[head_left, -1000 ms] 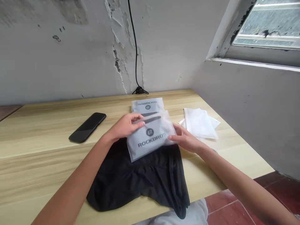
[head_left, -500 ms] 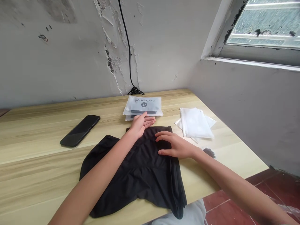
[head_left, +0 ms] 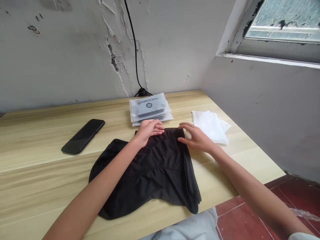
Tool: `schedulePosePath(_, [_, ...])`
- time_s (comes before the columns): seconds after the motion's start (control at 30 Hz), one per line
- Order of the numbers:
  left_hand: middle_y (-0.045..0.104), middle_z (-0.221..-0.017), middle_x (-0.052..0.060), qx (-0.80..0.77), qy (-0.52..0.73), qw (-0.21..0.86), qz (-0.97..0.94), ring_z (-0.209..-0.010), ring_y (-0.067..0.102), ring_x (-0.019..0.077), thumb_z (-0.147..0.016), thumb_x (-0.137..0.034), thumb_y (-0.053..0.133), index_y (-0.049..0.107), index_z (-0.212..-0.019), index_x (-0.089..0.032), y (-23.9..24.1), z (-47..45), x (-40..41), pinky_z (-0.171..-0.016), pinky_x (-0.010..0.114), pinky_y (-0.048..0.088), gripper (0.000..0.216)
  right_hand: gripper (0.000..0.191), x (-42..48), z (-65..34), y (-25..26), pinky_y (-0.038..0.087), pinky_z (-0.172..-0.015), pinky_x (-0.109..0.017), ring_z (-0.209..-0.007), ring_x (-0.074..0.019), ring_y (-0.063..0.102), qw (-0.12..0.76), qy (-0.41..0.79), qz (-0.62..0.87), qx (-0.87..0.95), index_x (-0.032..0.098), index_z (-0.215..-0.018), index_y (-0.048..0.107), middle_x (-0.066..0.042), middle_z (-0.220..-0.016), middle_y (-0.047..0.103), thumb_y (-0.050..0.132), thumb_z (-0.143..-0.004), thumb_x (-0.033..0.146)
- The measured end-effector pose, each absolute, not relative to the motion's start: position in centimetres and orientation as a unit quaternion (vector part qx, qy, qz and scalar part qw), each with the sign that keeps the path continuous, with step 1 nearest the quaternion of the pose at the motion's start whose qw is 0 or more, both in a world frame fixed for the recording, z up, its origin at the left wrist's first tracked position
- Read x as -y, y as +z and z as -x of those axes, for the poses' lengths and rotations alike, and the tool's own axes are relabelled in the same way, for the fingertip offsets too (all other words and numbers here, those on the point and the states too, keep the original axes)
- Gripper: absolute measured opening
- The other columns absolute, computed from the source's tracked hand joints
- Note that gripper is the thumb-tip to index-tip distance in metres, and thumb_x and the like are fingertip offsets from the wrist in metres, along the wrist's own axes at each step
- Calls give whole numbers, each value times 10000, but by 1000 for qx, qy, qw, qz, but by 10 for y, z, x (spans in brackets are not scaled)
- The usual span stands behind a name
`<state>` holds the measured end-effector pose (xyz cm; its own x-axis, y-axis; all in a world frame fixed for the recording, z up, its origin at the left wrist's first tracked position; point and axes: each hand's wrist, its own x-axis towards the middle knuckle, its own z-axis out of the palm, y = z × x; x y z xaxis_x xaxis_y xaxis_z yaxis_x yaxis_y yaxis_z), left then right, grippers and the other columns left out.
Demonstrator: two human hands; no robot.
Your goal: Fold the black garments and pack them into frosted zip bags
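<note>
A black cloth [head_left: 155,176], in several stacked layers, lies flat on the wooden table [head_left: 37,160] in front of me. My left hand [head_left: 147,130] rests on its far edge, fingers close together and curled over the hem. My right hand [head_left: 197,138] is at the far right corner, with thumb and fingers bent around the cloth's edge. Just beyond my hands lies a stack of grey ROCKBROS bags [head_left: 149,106].
A black phone [head_left: 83,135] lies on the table to the left. White plastic bags [head_left: 210,126] lie at the right, near the wall. A black cable [head_left: 136,60] runs down the back wall. A window [head_left: 285,20] is at the upper right, and red floor tiles [head_left: 250,213] show below the table's edge.
A second ago both hands held a ROCKBROS bag above the cloth. The bag now lies on the stack at the back, and both hands have come onto the cloth's far edge.
</note>
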<state>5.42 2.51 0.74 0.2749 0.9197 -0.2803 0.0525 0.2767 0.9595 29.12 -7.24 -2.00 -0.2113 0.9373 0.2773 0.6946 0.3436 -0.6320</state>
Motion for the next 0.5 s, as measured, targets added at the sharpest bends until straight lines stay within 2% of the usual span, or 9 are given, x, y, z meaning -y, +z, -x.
schedulePosePath(0.07, [798, -919, 96, -490, 325, 570, -574, -990, 746, 282, -849, -321, 772, 756, -820, -207, 7, -36, -14, -1049, 449, 569, 119, 370, 71, -294, -22, 517, -1115, -558, -1294, -356, 650, 317, 189, 552, 748, 261, -1285, 644, -138, -1391, 669, 700, -950, 409])
schedulePosePath(0.13, [797, -1057, 82, -481, 293, 437, -701, -1167, 683, 317, -832, -327, 762, 773, -879, -245, 6, -17, -6, -1167, 487, 470, 95, 363, 70, -295, -24, 522, -1100, -556, -1267, -358, 659, 317, 189, 563, 740, 277, -1284, 645, -119, -1351, 688, 694, -947, 401])
schedulePosePath(0.2, [771, -1221, 100, -458, 235, 279, -810, -1270, 633, 349, -887, -355, 673, 775, -1015, -252, 5, 1, -1, -1199, 529, 416, 193, 354, 70, -294, -26, 517, -1096, -564, -1263, -369, 656, 323, 177, 578, 729, 281, -1284, 652, -120, -1340, 693, 682, -950, 394])
schedulePosePath(0.27, [738, -1319, 126, -444, 183, 192, -856, -1299, 625, 366, -943, -383, 580, 752, -1140, -235, 3, 14, 3, -1187, 554, 414, 301, 372, 73, -291, -25, 503, -1106, -575, -1279, -384, 644, 336, 163, 581, 723, 281, -1301, 656, -126, -1345, 691, 682, -951, 406])
schedulePosePath(0.33, [722, -1354, 136, -441, 152, 171, -868, -1304, 629, 368, -976, -409, 525, 731, -1204, -224, 2, 23, 7, -1173, 550, 424, 359, 469, 76, -287, -22, 477, -1142, -577, -1334, -393, 610, 339, 176, 556, 738, 292, -1354, 642, -123, -1400, 670, 731, -925, 460])
schedulePosePath(0.43, [725, -1352, 125, -448, 142, 178, -865, -1290, 641, 347, -993, -435, 510, 722, -1220, -230, 5, 29, 11, -1142, 501, 454, 372, 694, 79, -287, -17, 408, -1216, -591, -1449, -402, 521, 299, 231, 501, 779, 318, -1424, 619, -103, -1523, 606, 849, -814, 556])
schedulePosePath(0.5, [735, -1334, 110, -463, 139, 195, -854, -1243, 665, 325, -993, -448, 524, 719, -1221, -241, 8, 31, 11, -1095, 459, 487, 365, 729, 78, -292, -17, 384, -1238, -597, -1481, -405, 494, 275, 250, 493, 787, 316, -1422, 634, -107, -1571, 570, 874, -783, 570])
